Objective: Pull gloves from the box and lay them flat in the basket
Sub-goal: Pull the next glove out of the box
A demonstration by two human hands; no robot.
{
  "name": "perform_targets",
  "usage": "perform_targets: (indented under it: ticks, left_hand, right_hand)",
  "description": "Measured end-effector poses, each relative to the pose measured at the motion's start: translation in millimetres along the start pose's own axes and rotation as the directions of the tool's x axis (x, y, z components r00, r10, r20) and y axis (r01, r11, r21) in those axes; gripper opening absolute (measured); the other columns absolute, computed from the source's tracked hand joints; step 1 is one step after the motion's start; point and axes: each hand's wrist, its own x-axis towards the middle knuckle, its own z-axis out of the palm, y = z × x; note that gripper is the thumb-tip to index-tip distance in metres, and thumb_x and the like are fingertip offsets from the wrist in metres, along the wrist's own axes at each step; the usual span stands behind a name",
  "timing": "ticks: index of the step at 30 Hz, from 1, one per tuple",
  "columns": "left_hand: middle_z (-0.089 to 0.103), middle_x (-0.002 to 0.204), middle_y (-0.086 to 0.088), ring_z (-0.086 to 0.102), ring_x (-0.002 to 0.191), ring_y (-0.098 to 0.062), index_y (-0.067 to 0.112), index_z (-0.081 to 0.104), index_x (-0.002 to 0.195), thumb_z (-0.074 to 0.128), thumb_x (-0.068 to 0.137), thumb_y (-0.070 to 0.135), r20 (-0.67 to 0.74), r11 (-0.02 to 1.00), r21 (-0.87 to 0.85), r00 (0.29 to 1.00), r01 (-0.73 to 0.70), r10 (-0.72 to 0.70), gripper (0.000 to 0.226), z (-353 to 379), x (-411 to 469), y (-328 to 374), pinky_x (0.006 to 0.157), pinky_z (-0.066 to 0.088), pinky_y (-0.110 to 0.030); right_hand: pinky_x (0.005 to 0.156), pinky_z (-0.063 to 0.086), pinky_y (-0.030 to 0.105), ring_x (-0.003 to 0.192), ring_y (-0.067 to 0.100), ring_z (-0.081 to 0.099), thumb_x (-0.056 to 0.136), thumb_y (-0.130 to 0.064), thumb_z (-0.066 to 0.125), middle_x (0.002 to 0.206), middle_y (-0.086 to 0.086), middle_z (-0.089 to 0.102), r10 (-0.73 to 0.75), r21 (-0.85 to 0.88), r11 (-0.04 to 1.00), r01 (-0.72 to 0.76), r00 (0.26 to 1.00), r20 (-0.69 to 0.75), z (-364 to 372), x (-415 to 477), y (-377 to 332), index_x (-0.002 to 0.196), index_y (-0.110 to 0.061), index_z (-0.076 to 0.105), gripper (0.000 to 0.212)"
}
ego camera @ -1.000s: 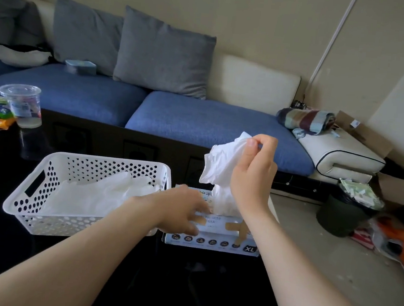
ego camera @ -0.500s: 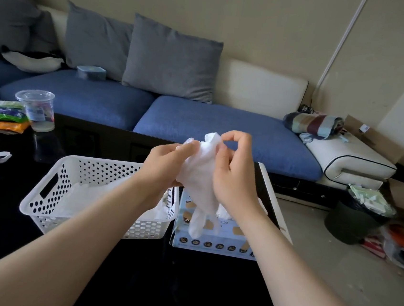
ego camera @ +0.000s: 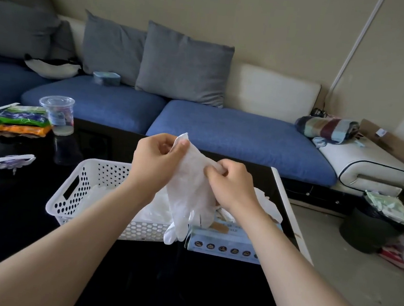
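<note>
A white glove (ego camera: 189, 189) hangs in the air between my two hands, fingers pointing down over the gap between basket and box. My left hand (ego camera: 155, 160) pinches the glove's cuff at the upper left. My right hand (ego camera: 230, 183) pinches the cuff's other edge, lower and to the right. The white perforated basket (ego camera: 80, 190) stands on the black table under my left forearm, with white gloves lying inside. The light blue glove box (ego camera: 226, 245) sits right of the basket, with more gloves bulging from its top behind my right wrist.
A clear plastic cup (ego camera: 59, 115) and snack packets (ego camera: 22, 121) stand at the table's far left, and a purple and white object (ego camera: 8, 160) lies nearer. A blue sofa runs behind the table. A dark bin (ego camera: 375, 226) sits on the floor to the right.
My right hand drew the glove out of the box and up. My left hand left the box and took hold of the cuff. Both hands now spread the glove open.
</note>
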Motion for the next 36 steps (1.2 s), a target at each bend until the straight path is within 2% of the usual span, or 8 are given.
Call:
perform_targets:
  ticks: [5, 8, 12, 18, 24, 28, 32, 36]
  left_hand:
    - [0.06, 0.071, -0.007, 0.055, 0.067, -0.012, 0.006, 0.072, 0.085, 0.069, 0.097, 0.046, -0.026, 0.995, -0.052, 0.996, 0.088, -0.089, 0.041, -5, 4, 1, 0.067, 0.047, -0.034]
    - [0.066, 0.073, -0.004, 0.06, 0.069, -0.01, 0.01, 0.074, 0.089, 0.071, 0.097, 0.045, 0.001, 0.997, -0.046, 0.998, 0.058, -0.058, 0.036, -6, 3, 1, 0.067, 0.05, -0.032]
    - [0.075, 0.089, -0.007, 0.068, 0.077, -0.013, 0.021, 0.074, 0.096, 0.068, 0.1, 0.043, 0.057, 1.0, -0.002, 0.998, 0.004, -0.004, 0.023, -6, 1, 0, 0.075, 0.059, -0.038]
    - [0.065, 0.071, 0.003, 0.058, 0.071, -0.014, 0.019, 0.071, 0.084, 0.065, 0.095, 0.028, -0.022, 0.997, 0.056, 0.998, 0.055, -0.054, 0.015, -11, 7, -6, 0.063, 0.047, -0.032]
    - [0.063, 0.073, -0.015, 0.054, 0.068, -0.014, 0.019, 0.069, 0.091, 0.064, 0.099, 0.032, -0.004, 0.998, 0.07, 1.0, -0.002, 0.002, 0.016, -15, 8, -5, 0.064, 0.045, -0.035]
    - [0.07, 0.078, 0.002, 0.062, 0.07, -0.015, 0.021, 0.067, 0.096, 0.061, 0.102, 0.036, 0.042, 0.987, 0.162, 0.999, -0.003, -0.003, 0.017, -18, 9, -6, 0.059, 0.05, -0.031]
    - [0.071, 0.093, -0.003, 0.07, 0.077, -0.023, 0.017, 0.065, 0.103, 0.058, 0.104, 0.031, 0.103, 0.971, 0.234, 0.992, 0.045, -0.07, 0.015, -28, 8, -8, 0.05, 0.058, -0.032]
    - [0.071, 0.093, -0.003, 0.065, 0.082, -0.019, 0.02, 0.066, 0.102, 0.058, 0.102, 0.029, 0.076, 0.943, 0.328, 0.994, 0.047, -0.075, 0.012, -45, 11, -15, 0.059, 0.053, -0.031]
  right_hand:
    - [0.073, 0.06, 0.043, 0.068, 0.02, 0.063, 0.086, -0.031, 0.072, 0.067, 0.007, 0.061, 0.036, 0.086, 0.996, -0.032, 0.998, -0.053, 0, 4, -4, 0.071, 0.001, 0.059, 0.037]
    - [0.076, 0.065, 0.047, 0.074, 0.028, 0.071, 0.084, -0.027, 0.071, 0.074, 0.007, 0.067, 0.091, 0.152, 0.983, -0.106, 0.991, 0.1, 0, 6, -4, 0.072, -0.009, 0.06, 0.025]
    - [0.069, 0.055, 0.035, 0.08, 0.023, 0.066, 0.086, -0.02, 0.065, 0.087, 0.007, 0.069, 0.151, 0.226, 0.949, -0.22, 0.946, 0.288, -1, 4, -6, 0.099, -0.003, 0.069, 0.022]
    - [0.065, 0.042, 0.037, 0.072, 0.03, 0.05, 0.089, -0.029, 0.064, 0.073, 0.012, 0.056, 0.187, 0.393, 0.858, -0.329, 0.915, 0.358, -6, 5, -4, 0.076, -0.012, 0.064, 0.022]
    - [0.07, 0.057, 0.035, 0.085, 0.027, 0.075, 0.094, -0.026, 0.074, 0.098, 0.009, 0.079, 0.118, 0.359, 0.868, -0.342, 0.846, 0.52, -12, 8, 10, 0.098, -0.012, 0.08, 0.015]
    - [0.057, 0.054, 0.024, 0.075, 0.018, 0.075, 0.097, -0.015, 0.074, 0.091, 0.008, 0.08, 0.174, 0.35, 0.859, -0.373, 0.857, 0.486, -11, 12, 19, 0.097, -0.008, 0.079, 0.008]
    - [0.076, 0.056, 0.034, 0.092, 0.026, 0.077, 0.094, -0.023, 0.08, 0.097, 0.007, 0.083, 0.223, 0.322, 0.884, -0.34, 0.91, 0.349, -5, 20, 25, 0.104, -0.01, 0.081, 0.016]
    - [0.071, 0.056, 0.036, 0.093, 0.022, 0.078, 0.091, -0.031, 0.083, 0.092, -0.004, 0.083, 0.206, 0.217, 0.94, -0.263, 0.946, 0.251, 11, 25, 22, 0.101, -0.023, 0.081, 0.013]
